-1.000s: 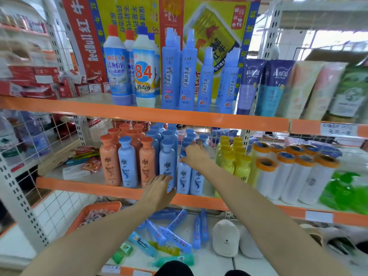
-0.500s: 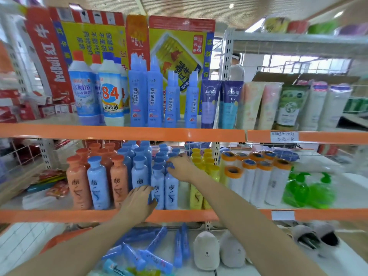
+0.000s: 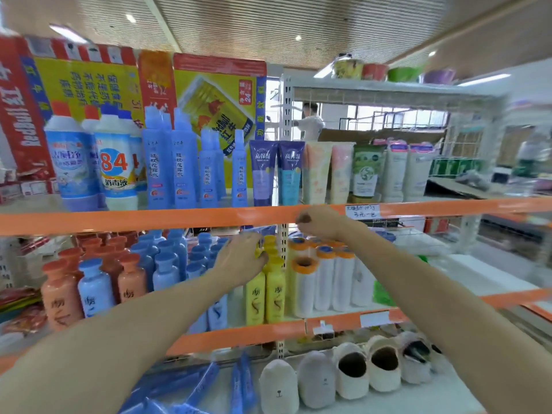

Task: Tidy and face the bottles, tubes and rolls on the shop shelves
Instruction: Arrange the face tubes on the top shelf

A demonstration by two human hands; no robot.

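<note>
Head view: two bare forearms reach up from the bottom corners toward the middle shelf. The left hand [image 3: 242, 258], near the centre of the frame, has its fingers curled around the cap of a yellow bottle [image 3: 254, 297] in the front row, gripping it at the top. A second yellow bottle [image 3: 275, 294] stands upright just beside it on the right.

The right hand [image 3: 319, 224] sits higher, right of centre, against the orange shelf edge [image 3: 149, 219]. Its fingers are bent inward in a loose fist; whether it holds anything cannot be told.

Left of the yellow pair stand blue bottles [image 3: 95, 291] and orange bottles [image 3: 59, 294], upright in rows at centre left. Right of the yellow pair are white rolls [image 3: 325, 279] with orange and blue ends, standing on end.

On the upper shelf, tall blue bottles [image 3: 179, 165] stand left of centre, with upright tubes [image 3: 263, 171] continuing to the right. A handwritten price tag [image 3: 361, 211] is stuck on the shelf edge just right of the right hand.

At the bottom of the frame, blue tubes [image 3: 239, 383] lie flat on the lowest shelf, beside pale slippers [image 3: 352, 375].
</note>
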